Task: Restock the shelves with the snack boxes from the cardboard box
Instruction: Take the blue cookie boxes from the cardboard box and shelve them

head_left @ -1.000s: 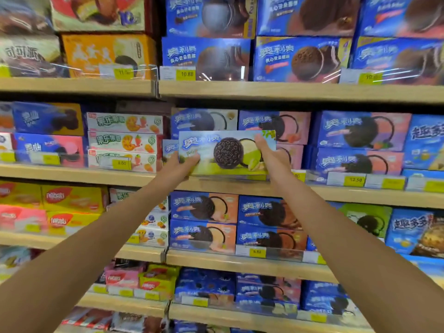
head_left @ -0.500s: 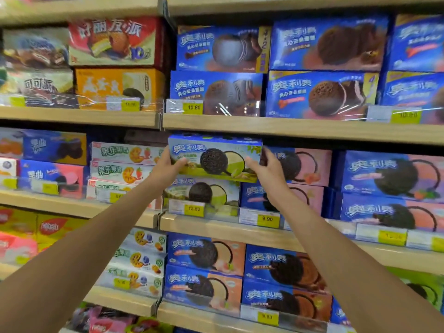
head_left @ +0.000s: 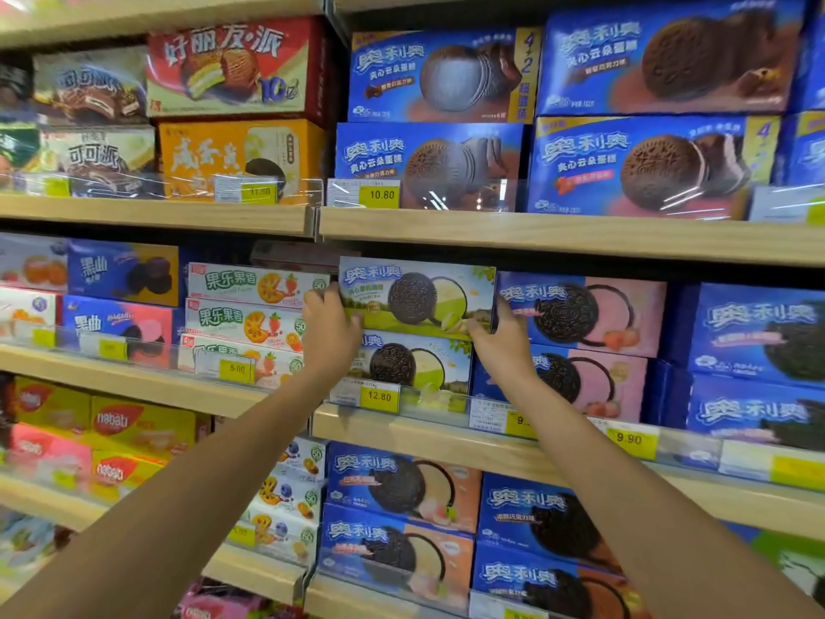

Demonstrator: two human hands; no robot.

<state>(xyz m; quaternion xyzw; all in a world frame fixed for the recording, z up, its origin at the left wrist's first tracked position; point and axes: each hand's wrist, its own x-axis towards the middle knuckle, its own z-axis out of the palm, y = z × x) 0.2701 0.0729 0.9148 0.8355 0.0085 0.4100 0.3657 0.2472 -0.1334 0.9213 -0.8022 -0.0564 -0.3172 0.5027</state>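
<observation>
Holding a green and blue cardboard cookie box (head_left: 417,297) at both short ends, up on the shelf stack.

Head camera: the left hand (head_left: 330,326) is closed on the box's left end and the right hand (head_left: 502,330) on its right end, low at the corners, so the box sits between the two grips. Right under the grips lies a matching green cookie box (head_left: 415,364), and the held one rests on it or just above. The box is likely light and stiff, but thin card can dent, so flat ends are good places to hold. Just beside the right grip stands a pink cookie box (head_left: 585,312); just beside the left, white fruit-biscuit boxes (head_left: 254,283). Above the grips is a dark gap, then the pale wooden shelf board (head_left: 558,236), so little room to lift.
</observation>
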